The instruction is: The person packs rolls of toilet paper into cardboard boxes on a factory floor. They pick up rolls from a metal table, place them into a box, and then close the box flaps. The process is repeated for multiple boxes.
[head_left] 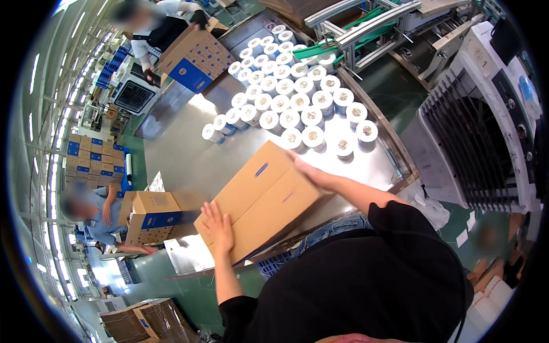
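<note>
A closed brown cardboard box (260, 197) with a small blue oval slot lies at the near edge of the metal table, set at a slant. My left hand (219, 228) rests flat on the box's left end, fingers spread. At the opposite end, my right hand (310, 173) grips the box's right edge; its fingertips are partly hidden. Beyond the box stand several white cylindrical rolls (290, 119) with blue-marked sides, grouped upright on the table. The nearest rolls are a short way from my right hand.
Metal table (177, 148) with raised rims. A person at the far left handles a printed carton (197, 60); another at left stands by an open carton (153, 210). An air cooler (474, 126) stands right, a conveyor frame (366, 28) at the back, stacked cartons (94, 157) at left.
</note>
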Available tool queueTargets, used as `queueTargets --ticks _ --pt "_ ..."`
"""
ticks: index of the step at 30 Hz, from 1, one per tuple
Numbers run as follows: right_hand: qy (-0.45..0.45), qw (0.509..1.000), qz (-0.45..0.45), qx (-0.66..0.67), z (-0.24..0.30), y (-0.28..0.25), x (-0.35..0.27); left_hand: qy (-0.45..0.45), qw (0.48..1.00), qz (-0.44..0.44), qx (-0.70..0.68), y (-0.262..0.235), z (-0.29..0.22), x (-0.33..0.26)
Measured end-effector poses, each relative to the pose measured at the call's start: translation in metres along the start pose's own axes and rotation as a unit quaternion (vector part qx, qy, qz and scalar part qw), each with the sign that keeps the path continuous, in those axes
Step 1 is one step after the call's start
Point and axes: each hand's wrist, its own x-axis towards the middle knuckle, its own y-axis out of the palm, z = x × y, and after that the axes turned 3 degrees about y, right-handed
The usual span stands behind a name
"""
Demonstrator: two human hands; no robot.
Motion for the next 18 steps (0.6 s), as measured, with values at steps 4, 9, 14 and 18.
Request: queueTargets --ticks 4,9,14,18 --pt "0.167 0.969 -0.116 -0.138 -0.104 0.028 -0.007 -0.031 0.994 -0.028 -0.104 -0.005 0.126 -0.003" --pt "0.356 0.925 0.129 -0.005 -0.061 -0.003 -0.029 -0.257 0.678 -0.039 -0.687 -0.015 0.188 -0.065" --pt "0.186 0.947 0.196 0.175 0.14 0.011 -0.056 -0.142 0.47 0.035 -0.87 0.002 0.075 -0.059" --pt "0.182 0.964 0.173 0.093 0.195 0.052 -0.051 -0.244 0.532 0.111 -0.803 0.14 0.024 -0.072"
